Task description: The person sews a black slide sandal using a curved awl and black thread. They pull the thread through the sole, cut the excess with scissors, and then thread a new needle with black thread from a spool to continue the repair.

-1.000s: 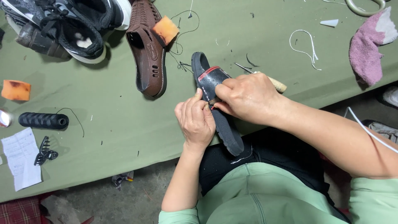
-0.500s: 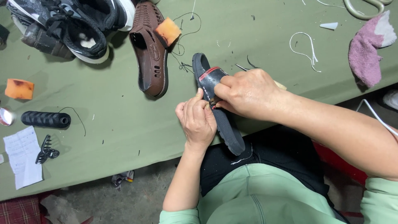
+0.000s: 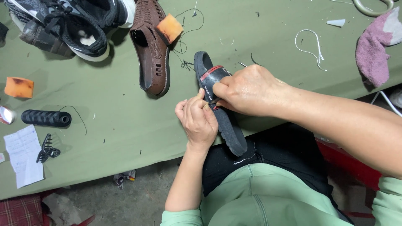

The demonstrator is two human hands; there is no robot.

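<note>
A black slide sandal (image 3: 228, 125) with a red stripe on its strap lies tilted over the near edge of the green table (image 3: 125, 121). My left hand (image 3: 197, 121) grips the sandal's side at the strap, fingers curled. My right hand (image 3: 247, 90) covers the strap from the right, fingers closed against it; a small tool may be in it, but it is hidden. A white thread hangs near the sandal's heel.
A brown woven shoe (image 3: 151, 50) with an orange sponge (image 3: 169, 27) lies behind the sandal. Black sneakers (image 3: 79, 25) sit far left. At the left are another orange sponge (image 3: 19, 87), a black ribbed handle (image 3: 46, 118), paper and a hair clip. A pink sock (image 3: 374, 46) lies far right.
Both hands stay on the sandal's strap with only small shifts; the view has drifted slightly.
</note>
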